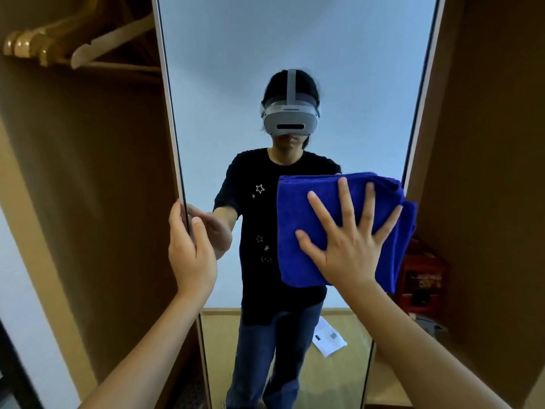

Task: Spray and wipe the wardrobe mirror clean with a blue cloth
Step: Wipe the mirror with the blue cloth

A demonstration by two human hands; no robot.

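While the wiping is under way, judged from how hands and cloth lie:

Stage: wiping; the cloth [333, 219] is already flat against the mirror [295, 48], so I judge the task to be in its second half.

Cloth: folded into a thick blue pad, pressed on the glass at mid height, hard against the mirror's right edge, with one corner hanging past the frame [424, 72] on that side.

Right hand [351, 246]: open, fingers spread wide and straight, palm pushing the cloth onto the glass; it curls round nothing.

Left hand [190, 252]: grips the mirror's left edge, thumb on the front face and fingers wrapped behind, apparently steadying the door.

Spray: no bottle is in view, and no droplets or wet streaks can be made out on the glass, so whether spraying is done cannot be told.

Done so far: cannot be read from the glass; the surface looks even all over, with no clear line between wiped and unwiped parts.

Left to do: probably the upper glass well above the cloth, the left strip near the gripping hand, and the bottom section below it.

Surroundings: wooden hangers [76, 45] at upper left inside the wardrobe, and a red box [421, 276] low on the right.
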